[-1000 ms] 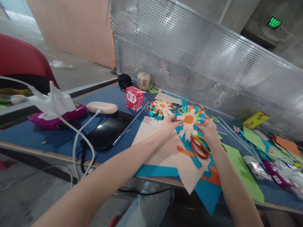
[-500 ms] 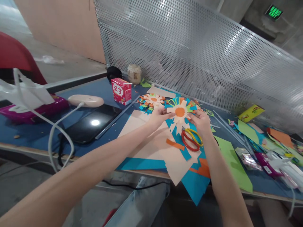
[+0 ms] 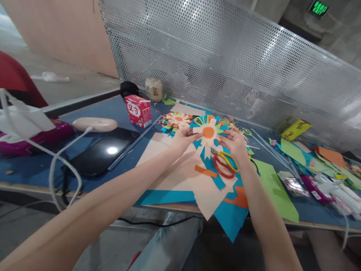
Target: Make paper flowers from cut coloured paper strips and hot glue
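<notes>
A layered paper flower [image 3: 208, 133] with an orange centre, pale petals and blue and green strips is held up between both hands. My left hand [image 3: 183, 140] pinches its left side, and my right hand [image 3: 234, 143] pinches the right side. Just below the flower lie scissors [image 3: 225, 168] with one red and one yellow handle. An orange paper strip [image 3: 205, 171] rests on large pale paper sheets [image 3: 163, 165]. Behind my left hand a second paper flower [image 3: 178, 119] lies among coloured scraps.
To the left are a red drink carton [image 3: 138, 111], a black tablet [image 3: 101, 154], a pale pink device [image 3: 95, 124] with a white cable and a purple tissue box [image 3: 36, 137]. Green paper [image 3: 278, 192] lies right. A perforated metal screen [image 3: 220, 56] stands behind the table.
The view has shifted slightly, so most things appear a little further left. Both hands keep their hold on the paper flower, which looks almost unchanged.
</notes>
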Demonstrator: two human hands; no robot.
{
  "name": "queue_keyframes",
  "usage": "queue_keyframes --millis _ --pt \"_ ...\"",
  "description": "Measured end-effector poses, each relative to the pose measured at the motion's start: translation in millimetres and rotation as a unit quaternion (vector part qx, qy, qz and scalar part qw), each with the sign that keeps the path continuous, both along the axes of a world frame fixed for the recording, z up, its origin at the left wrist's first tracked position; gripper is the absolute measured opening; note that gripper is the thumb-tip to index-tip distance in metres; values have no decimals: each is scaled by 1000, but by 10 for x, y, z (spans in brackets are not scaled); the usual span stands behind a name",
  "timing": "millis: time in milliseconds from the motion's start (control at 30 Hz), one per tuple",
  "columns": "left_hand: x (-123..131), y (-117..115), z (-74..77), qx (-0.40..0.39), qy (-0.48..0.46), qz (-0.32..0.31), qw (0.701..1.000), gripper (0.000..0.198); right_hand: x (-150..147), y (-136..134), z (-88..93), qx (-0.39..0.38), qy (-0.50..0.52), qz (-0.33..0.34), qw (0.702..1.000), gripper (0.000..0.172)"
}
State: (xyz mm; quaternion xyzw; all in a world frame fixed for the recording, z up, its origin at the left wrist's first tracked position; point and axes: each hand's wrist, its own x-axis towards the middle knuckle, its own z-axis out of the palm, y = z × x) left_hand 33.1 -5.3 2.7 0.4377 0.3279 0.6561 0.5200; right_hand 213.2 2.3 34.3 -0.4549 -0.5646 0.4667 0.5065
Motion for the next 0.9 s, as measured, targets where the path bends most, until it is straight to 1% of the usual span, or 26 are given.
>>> queue_keyframes --millis 67,167,233,300,333,400,433,500,533,600,633,667,700,733,800,900 --pt "-25 11 5 -3 -6 15 1000 30 37 0 6 15 7 4 1000 42" --pt "-104 37 20 -9 -38 60 997 34 128 14 25 49 7 -10 999 36" --pt "-155 48 29 -9 -56 80 995 34 194 27 36 67 -23 -35 997 34" --pt "-183 50 34 -10 -59 81 995 32 239 22 40 76 -61 -53 994 32" --pt "-187 47 34 -11 -56 77 995 32 247 5 40 79 -87 -50 992 31" --pt "-185 40 32 -12 -43 68 997 33 234 -62 39 88 -167 -5 982 26" --pt "-183 38 30 -14 -37 67 997 33 212 -111 40 97 -220 36 970 24" --pt "-185 41 25 -13 -26 72 997 32 148 -223 42 122 -327 139 927 20" --pt "-189 47 22 -8 -21 77 997 30 110 -277 43 124 -364 202 901 21" --pt "-199 61 12 2 -5 90 996 27 32 -363 42 129 -420 288 851 24" --pt "-201 69 6 5 7 93 996 26 -3 -391 39 138 -443 316 828 24" --pt "-201 75 -2 3 20 92 996 25 -35 -410 36 144 -462 330 811 24" --pt "-198 80 -9 -2 31 87 996 25 -61 -421 31 147 -474 337 800 24" --pt "-193 82 -15 -9 41 78 996 25 -81 -426 28 142 -478 339 798 24" --pt "-178 79 -19 -18 53 62 996 25 -102 -427 23 115 -469 344 806 24" --pt "-160 60 -1 -14 56 81 995 24 -89 -418 22 84 -441 366 815 22"
